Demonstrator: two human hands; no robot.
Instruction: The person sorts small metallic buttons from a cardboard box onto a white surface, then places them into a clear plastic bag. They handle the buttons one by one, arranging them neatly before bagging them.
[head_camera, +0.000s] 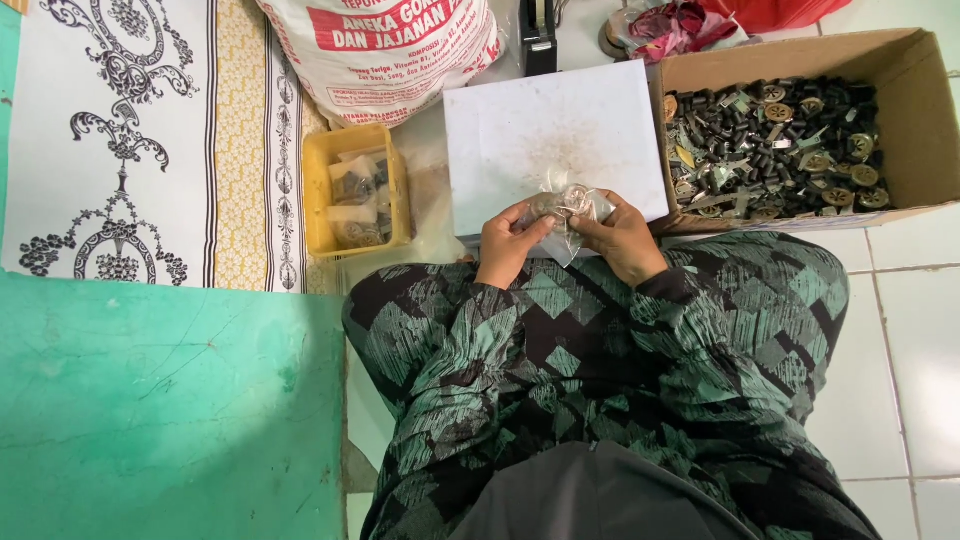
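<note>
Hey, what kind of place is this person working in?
Probably a home floor used for small packing piecework: both hands hold a small clear bag over a white board, between a cardboard box of small parts and a yellow tray of filled bags.

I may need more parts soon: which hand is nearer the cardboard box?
Right. The right hand grips the plastic bag just beside the cardboard box; the left hand holds the bag's far side, nearer the yellow tray.

A yellow tub (316, 200) sits left of the white board (540, 140), cardboard box (905, 120) right
</note>
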